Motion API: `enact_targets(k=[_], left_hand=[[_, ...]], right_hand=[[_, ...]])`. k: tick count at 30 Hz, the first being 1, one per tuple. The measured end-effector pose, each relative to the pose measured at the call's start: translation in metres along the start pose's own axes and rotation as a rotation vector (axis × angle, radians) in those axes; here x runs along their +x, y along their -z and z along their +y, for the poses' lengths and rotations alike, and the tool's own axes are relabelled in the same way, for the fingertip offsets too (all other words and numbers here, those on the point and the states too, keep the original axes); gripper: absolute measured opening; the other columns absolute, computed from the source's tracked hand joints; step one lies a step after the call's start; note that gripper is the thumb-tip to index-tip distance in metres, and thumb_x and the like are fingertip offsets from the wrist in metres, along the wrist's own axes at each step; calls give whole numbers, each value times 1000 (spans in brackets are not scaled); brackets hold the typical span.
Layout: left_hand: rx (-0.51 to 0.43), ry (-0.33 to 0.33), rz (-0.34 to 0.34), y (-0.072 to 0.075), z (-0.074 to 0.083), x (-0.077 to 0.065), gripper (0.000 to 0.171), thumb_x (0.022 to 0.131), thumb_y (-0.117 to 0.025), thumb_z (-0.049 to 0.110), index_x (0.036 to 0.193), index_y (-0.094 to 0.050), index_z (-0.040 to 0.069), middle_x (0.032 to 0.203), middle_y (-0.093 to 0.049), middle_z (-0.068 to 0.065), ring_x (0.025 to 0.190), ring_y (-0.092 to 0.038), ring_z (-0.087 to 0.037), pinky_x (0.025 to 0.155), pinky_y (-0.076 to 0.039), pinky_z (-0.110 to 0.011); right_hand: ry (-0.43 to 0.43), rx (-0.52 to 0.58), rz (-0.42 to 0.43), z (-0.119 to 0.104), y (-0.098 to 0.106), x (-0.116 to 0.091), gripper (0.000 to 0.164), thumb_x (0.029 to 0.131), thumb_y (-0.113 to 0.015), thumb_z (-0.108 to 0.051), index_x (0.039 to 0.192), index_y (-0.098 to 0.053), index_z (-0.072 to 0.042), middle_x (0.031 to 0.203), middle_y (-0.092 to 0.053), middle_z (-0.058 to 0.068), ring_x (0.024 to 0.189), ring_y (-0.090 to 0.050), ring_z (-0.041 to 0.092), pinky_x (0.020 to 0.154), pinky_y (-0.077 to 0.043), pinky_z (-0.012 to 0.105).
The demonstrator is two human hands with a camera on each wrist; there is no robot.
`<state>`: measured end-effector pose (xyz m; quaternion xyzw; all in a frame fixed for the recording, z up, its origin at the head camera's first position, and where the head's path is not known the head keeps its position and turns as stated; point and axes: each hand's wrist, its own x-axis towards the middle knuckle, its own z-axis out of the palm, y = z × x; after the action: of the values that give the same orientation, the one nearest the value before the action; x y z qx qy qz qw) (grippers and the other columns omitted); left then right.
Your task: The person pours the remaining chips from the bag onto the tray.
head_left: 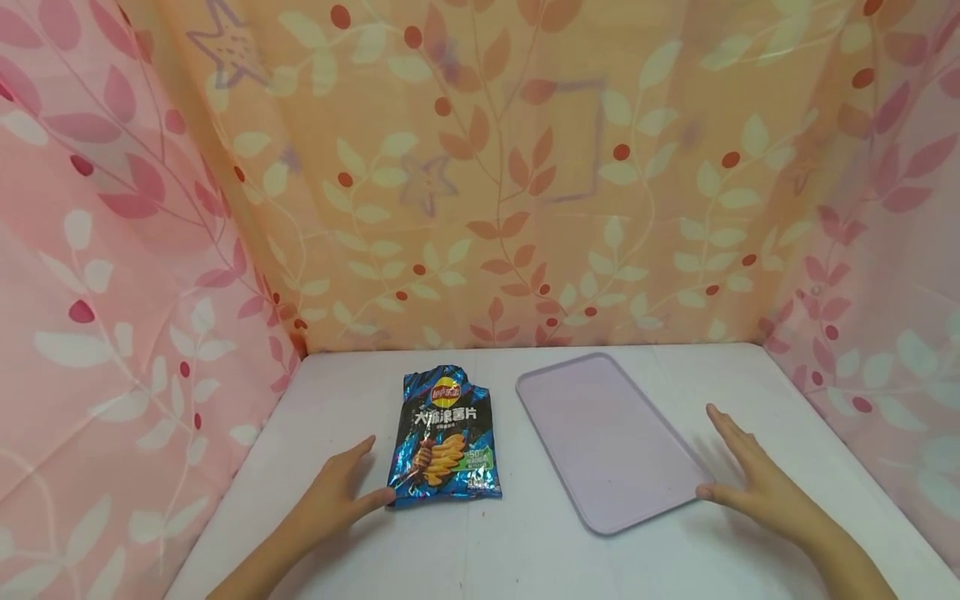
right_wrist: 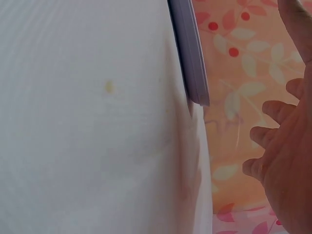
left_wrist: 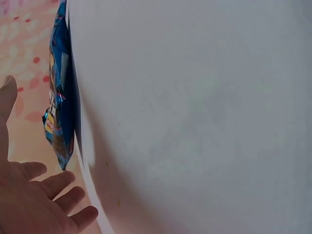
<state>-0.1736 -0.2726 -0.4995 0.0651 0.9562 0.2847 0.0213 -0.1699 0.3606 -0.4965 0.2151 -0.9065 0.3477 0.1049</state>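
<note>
A blue and black bag of potato chips [head_left: 447, 437] lies on the white table, its top edge torn or uneven. To its left is my left hand [head_left: 339, 487], fingers spread and thumb near the bag's lower left corner; whether the thumb touches cannot be told. In the left wrist view the hand [left_wrist: 36, 202] is open beside the bag [left_wrist: 61, 92]. A flat purple tray [head_left: 611, 450] lies tilted to the right of the bag. My right hand [head_left: 757, 483] is at the tray's lower right corner, fingers spread, holding nothing. The right wrist view shows the tray's edge [right_wrist: 192, 58].
The white table [head_left: 517, 558] stretches under everything. A patterned orange curtain [head_left: 480, 167] hangs behind it, with pink leafy curtains [head_left: 112, 375] at both sides. A small yellowish spot [right_wrist: 109, 87] marks the tabletop in the right wrist view.
</note>
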Motion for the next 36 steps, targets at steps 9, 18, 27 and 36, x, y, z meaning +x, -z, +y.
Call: enact_targets(k=[9,18,27,36], left_hand=[[-17,17,13,-9,3,6,99,82,-76,65,157,-40,11,144,-60,-14,135,-49,-43,109,-40,-65],[-36,63,4,-13,10,10,99,80,-78,65,154,-43,10,137,-65,-12,127,-56,-35,106,-46,-60],[-51,92,12,-16,18,13,98,76,-83,61,151,-47,8,128,-70,-8,113,-62,-27,97,-53,-55],[-114,131,37,-22,21,18,97,74,-89,50,148,-49,4,118,-72,-4,88,-57,-15,73,-50,-33]], right_hand=[[-94,85,-77,1,-8,3,109,83,-85,-19,166,-13,-24,167,-14,28,151,-2,57,119,12,15],[-28,80,-90,0,-14,5,112,80,-87,-17,166,-15,-20,165,-18,31,143,3,-18,110,6,2],[5,45,-94,12,-23,1,112,78,-89,-25,164,-19,-13,161,-22,37,138,3,-25,110,8,1],[-46,66,-114,22,-30,-4,111,79,-88,-30,165,-19,-16,161,-20,39,158,-4,31,113,10,5]])
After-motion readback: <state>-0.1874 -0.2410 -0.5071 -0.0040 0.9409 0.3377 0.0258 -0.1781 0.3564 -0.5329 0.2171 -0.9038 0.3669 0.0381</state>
